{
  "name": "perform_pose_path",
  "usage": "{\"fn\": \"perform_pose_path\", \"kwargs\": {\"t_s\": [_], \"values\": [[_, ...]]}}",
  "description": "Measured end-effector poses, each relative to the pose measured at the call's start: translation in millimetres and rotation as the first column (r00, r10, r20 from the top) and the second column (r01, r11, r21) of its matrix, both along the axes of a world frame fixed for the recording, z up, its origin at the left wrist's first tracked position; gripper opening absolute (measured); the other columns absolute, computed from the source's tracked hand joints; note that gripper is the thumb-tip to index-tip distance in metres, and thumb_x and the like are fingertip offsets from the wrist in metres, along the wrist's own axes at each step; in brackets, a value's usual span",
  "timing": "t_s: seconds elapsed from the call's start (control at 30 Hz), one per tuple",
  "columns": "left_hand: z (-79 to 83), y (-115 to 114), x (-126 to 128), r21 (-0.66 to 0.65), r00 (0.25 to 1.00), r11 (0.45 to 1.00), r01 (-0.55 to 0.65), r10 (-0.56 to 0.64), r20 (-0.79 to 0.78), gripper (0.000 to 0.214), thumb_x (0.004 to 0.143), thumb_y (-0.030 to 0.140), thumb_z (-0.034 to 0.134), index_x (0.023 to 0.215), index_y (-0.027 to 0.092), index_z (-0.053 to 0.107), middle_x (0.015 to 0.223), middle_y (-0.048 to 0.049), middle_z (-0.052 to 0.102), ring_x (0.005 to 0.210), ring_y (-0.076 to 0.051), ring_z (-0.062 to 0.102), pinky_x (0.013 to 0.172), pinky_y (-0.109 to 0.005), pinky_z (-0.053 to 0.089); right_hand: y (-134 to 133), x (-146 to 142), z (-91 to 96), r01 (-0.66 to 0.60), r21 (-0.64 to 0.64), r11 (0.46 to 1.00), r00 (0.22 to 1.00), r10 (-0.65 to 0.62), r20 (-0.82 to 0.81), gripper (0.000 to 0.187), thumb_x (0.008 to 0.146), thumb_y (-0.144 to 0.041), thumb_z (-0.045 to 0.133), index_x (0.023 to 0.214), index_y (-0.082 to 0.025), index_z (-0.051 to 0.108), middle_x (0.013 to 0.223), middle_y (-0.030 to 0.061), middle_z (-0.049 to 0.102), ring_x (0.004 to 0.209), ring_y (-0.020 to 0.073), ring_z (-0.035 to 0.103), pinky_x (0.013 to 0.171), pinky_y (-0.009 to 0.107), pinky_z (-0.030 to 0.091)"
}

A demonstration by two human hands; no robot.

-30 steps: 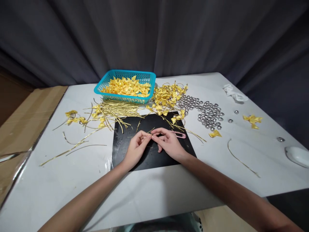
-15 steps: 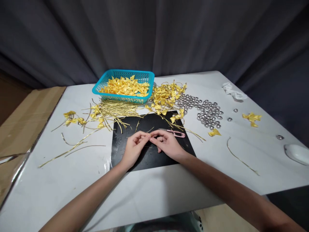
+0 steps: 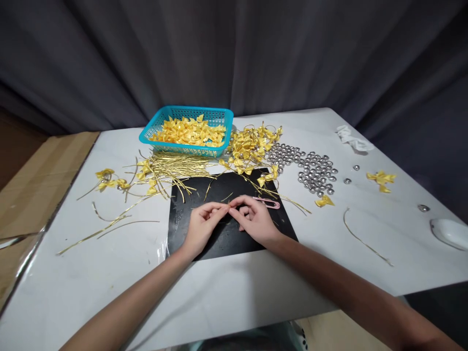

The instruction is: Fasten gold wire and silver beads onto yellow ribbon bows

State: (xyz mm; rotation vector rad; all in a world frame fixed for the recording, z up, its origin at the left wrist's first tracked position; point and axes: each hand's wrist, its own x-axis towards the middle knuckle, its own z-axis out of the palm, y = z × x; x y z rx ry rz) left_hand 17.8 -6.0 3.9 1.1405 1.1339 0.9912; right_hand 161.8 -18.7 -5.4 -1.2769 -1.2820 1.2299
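Observation:
My left hand (image 3: 202, 225) and my right hand (image 3: 253, 218) meet over a black mat (image 3: 215, 241) near the table's middle. Their fingertips pinch together around a small piece, probably a thin gold wire, too small to make out for sure. Pink snips (image 3: 268, 202) lie on the mat just right of my right hand. Behind the mat lies a bundle of gold wires (image 3: 175, 165). A teal basket (image 3: 186, 130) full of yellow ribbon bows stands further back.
A heap of yellow bows on wires (image 3: 252, 146) and several silver beads (image 3: 310, 170) lie at the back right. Loose wires (image 3: 106, 229) and bows (image 3: 109, 181) are scattered left. A curved wire (image 3: 361, 239), a white dish (image 3: 451, 233) and cardboard (image 3: 32, 185) flank the white table (image 3: 234, 287).
Both hands stay pinched together over the mat, their fingers shifting only slightly. The view has drifted a little; nothing else on the table has moved.

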Motion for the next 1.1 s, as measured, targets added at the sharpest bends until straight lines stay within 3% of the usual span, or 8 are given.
{"fn": "perform_pose_path", "kwargs": {"t_s": [0.1, 0.2, 0.3, 0.37, 0.47, 0.77, 0.93, 1.1], "values": [[2.1, -0.4, 0.8, -0.015, 1.000, 1.000, -0.010, 0.010, -0.013, 0.018, 0.064, 0.033, 0.072, 0.070, 0.016, 0.073, 0.060, -0.0011, 0.064, 0.055, -0.010, 0.048, 0.054, -0.020, 0.037, -1.4, -0.1, -1.7, 0.033, 0.070, 0.997, 0.999, -0.036, 0.041, 0.016, 0.077, -0.032, 0.058, 0.082, -0.016, 0.058, 0.070, -0.0003, 0.057, 0.038, 0.0035, 0.044, 0.034, 0.018, 0.035], [1.6, -0.5, 1.4, -0.018, 1.000, 1.000, -0.002, 0.001, -0.027, 0.018, 0.064, 0.032, 0.072, 0.069, 0.015, 0.073, 0.058, -0.0011, 0.062, 0.054, -0.010, 0.047, 0.052, -0.021, 0.035, -2.2, 1.5, -3.3, 0.061, 0.262, 0.963, 0.983, -0.104, 0.152, 0.012, 0.081, -0.026, 0.055, 0.081, -0.016, 0.061, 0.072, 0.0013, 0.057, 0.042, 0.0049, 0.044, 0.038, 0.020, 0.036], [-0.7, -0.1, 1.2, -0.011, 0.999, 1.000, 0.014, -0.015, -0.040, 0.020, 0.065, 0.033, 0.071, 0.069, 0.014, 0.073, 0.058, -0.0011, 0.061, 0.054, -0.010, 0.046, 0.052, -0.021, 0.034, -2.0, 4.2, -2.4, -0.016, 0.439, 0.898, 0.942, -0.133, 0.308, 0.009, 0.084, -0.020, 0.052, 0.079, -0.017, 0.059, 0.070, 0.0010, 0.055, 0.047, 0.0063, 0.043, 0.044, 0.021, 0.036], [-2.2, 0.1, 1.0, -0.005, 0.999, 1.000, 0.019, -0.019, -0.048, 0.021, 0.066, 0.034, 0.070, 0.071, 0.014, 0.072, 0.058, -0.0008, 0.060, 0.054, -0.010, 0.045, 0.051, -0.021, 0.033, -1.5, 5.7, -1.1, -0.077, 0.492, 0.867, 0.911, -0.139, 0.388, 0.009, 0.085, -0.017, 0.049, 0.079, -0.017, 0.056, 0.069, 0.0008, 0.053, 0.050, 0.0073, 0.043, 0.047, 0.021, 0.037], [-3.6, -0.2, 1.2, 0.011, 0.998, 1.000, 0.022, -0.022, -0.063, 0.021, 0.068, 0.035, 0.069, 0.070, 0.014, 0.070, 0.056, 0.0005, 0.056, 0.052, -0.009, 0.041, 0.050, -0.021, 0.030, -0.7, 6.6, -0.1, -0.136, 0.493, 0.859, 0.893, -0.109, 0.437, 0.009, 0.087, -0.015, 0.045, 0.080, -0.017, 0.050, 0.073, 0.0019, 0.052, 0.054, 0.0086, 0.043, 0.050, 0.022, 0.037], [-4.0, -2.2, 2.5, 0.101, 0.999, 0.994, 0.049, -0.046, -0.026, 0.019, 0.076, 0.033, 0.065, 0.082, 0.015, 0.061, 0.053, 0.0070, 0.033, 0.049, -0.007, 0.028, 0.047, -0.019, 0.023, 1.4, 7.5, -3.2, -0.180, 0.367, 0.913, 0.920, 0.024, 0.391, 0.010, 0.089, -0.019, 0.041, 0.080, -0.018, 0.046, 0.075, 0.0002, 0.048, 0.053, 0.0076, 0.041, 0.050, 0.022, 0.035], [-2.7, -3.1, 2.3, 0.145, 0.998, 0.988, 0.059, -0.059, -0.001, 0.016, 0.078, 0.030, 0.063, 0.083, 0.017, 0.054, 0.054, 0.0077, 0.033, 0.048, -0.008, 0.028, 0.047, -0.019, 0.023, 1.6, 7.7, -3.6, -0.163, 0.329, 0.930, 0.929, 0.033, 0.367, 0.010, 0.088, -0.022, 0.042, 0.080, -0.019, 0.047, 0.074, -0.0009, 0.047, 0.049, 0.0067, 0.039, 0.047, 0.022, 0.033], [-1.4, -3.5, 1.7, 0.160, 0.997, 0.985, 0.069, -0.060, -0.054, 0.015, 0.078, 0.031, 0.063, 0.079, 0.016, 0.060, 0.053, 0.0064, 0.033, 0.048, -0.008, 0.029, 0.046, -0.020, 0.023, 1.4, 7.6, -3.8, -0.159, 0.315, 0.936, 0.928, 0.033, 0.370, 0.012, 0.089, -0.024, 0.042, 0.080, -0.019, 0.047, 0.073, -0.0007, 0.047, 0.049, 0.0069, 0.040, 0.046, 0.021, 0.032]]}}
